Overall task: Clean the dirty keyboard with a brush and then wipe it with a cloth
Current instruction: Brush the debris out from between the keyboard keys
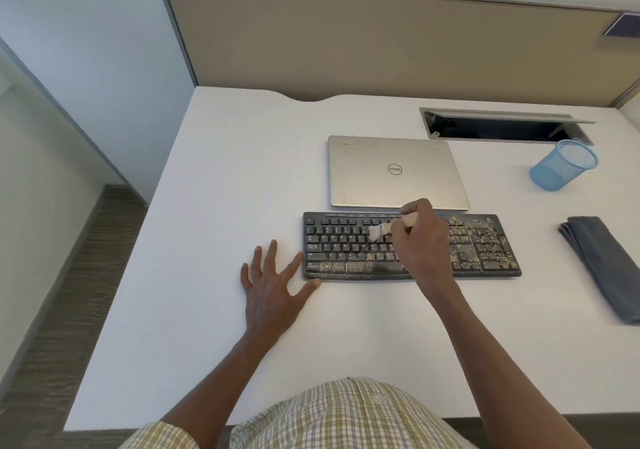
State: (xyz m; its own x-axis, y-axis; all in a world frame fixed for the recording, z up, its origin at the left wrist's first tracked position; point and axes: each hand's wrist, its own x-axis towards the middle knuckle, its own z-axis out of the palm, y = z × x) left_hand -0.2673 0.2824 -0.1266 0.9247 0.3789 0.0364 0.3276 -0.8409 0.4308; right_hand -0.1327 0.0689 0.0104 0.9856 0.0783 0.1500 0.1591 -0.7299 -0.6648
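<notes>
The right hand point(420, 237) is clamped on a brush point(381, 231), bristles on the middle keys of the dusty keyboard point(346, 251). The left hand point(273, 285) lies flat with fingers spread on the bench point(225, 171), touching the keyboard's left end. A folded cloth point(602, 265) lies well right of the keyboard.

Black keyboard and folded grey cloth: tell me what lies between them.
Nothing: in the head view only bare white desk separates the black keyboard from the folded grey cloth.
</notes>
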